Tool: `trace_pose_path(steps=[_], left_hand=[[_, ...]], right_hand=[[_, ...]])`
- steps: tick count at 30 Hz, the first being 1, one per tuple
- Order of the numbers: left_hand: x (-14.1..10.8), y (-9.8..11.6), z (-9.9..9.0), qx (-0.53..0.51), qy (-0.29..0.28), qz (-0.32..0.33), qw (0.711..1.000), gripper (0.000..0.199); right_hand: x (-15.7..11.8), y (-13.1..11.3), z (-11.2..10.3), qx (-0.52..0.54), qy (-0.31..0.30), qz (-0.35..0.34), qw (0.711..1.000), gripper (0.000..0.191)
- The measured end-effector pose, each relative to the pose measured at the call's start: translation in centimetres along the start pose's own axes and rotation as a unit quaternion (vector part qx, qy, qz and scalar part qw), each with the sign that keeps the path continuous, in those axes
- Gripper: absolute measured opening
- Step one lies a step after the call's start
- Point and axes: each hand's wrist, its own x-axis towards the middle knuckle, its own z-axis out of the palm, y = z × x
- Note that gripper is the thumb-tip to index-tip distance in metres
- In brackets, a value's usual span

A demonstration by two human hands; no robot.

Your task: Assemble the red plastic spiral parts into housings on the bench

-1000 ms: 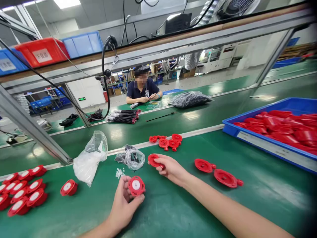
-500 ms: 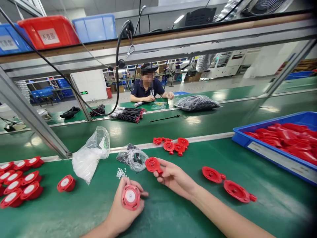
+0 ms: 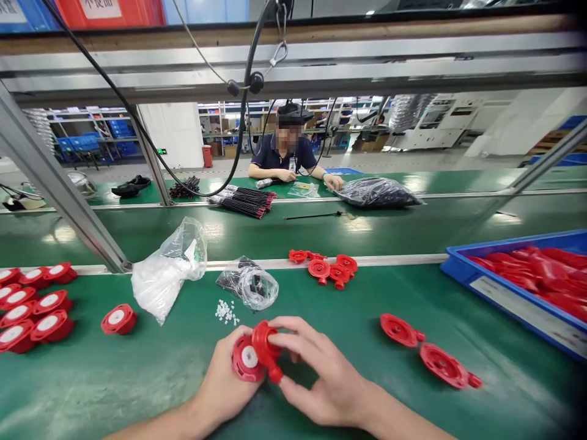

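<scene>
While your left hand (image 3: 224, 385) is gripping the white-centred red housing (image 3: 245, 359), your right hand's (image 3: 321, 379) fingers (image 3: 293, 342) are pinching the red cover (image 3: 265, 345), tilted, touching its right edge.

left hand (image 3: 224, 385): I saw it bare, no glove, ring or watch.
right hand (image 3: 321, 379): bare too; my forearms showed no sleeves.

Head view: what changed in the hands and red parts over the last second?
The right hand carried its red cap leftward and down, onto the red housing with the white centre held by the left hand; the two parts, apart before, now meet. Both hands kept their grip. The two loose caps and the blue bin stayed put.
</scene>
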Motion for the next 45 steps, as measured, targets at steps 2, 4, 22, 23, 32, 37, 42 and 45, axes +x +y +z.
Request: trace_pose_path(steps=[2,4,22,23,32,37,42,45], left_hand=[[0.0,0.1,0.2,0.004,-0.003,0.006,1.0,0.021],[0.0,0.2,0.2,0.02,0.01,0.024,0.999,0.018],[-0.1,-0.8,0.5,0.023,0.01,-0.022,0.999,0.03],[-0.1,-0.8,0.5,0.023,0.01,-0.024,0.999,0.03],[0.2,-0.2,0.4,-0.013,0.019,-0.026,0.999,0.026],[-0.3,0.7,1.3,-0.115,0.008,-0.043,0.992,0.028],[0.0,0.4,0.7,-0.18,-0.128,-0.085,0.972,0.031],[0.4,0.2,0.2,-0.192,-0.179,-0.097,0.96,0.026]], right_hand=[[-0.2,-0.3,0.1,-0.05,-0.01,-0.049,0.997,0.068],[-0.2,-0.4,0.2,-0.066,-0.013,-0.068,0.995,0.069],[-0.1,-0.7,1.4,-0.083,-0.052,-0.036,0.995,0.055],[-0.1,-0.7,1.3,-0.086,-0.055,-0.034,0.994,0.053],[-0.2,1.1,2.5,-0.221,-0.069,-0.128,0.964,0.052],[0.1,1.9,3.6,-0.258,0.0,-0.17,0.951,0.054],[-0.2,2.1,3.2,-0.213,0.034,-0.168,0.962,0.076],[-0.1,1.6,3.0,-0.196,0.006,-0.155,0.968,0.068]])
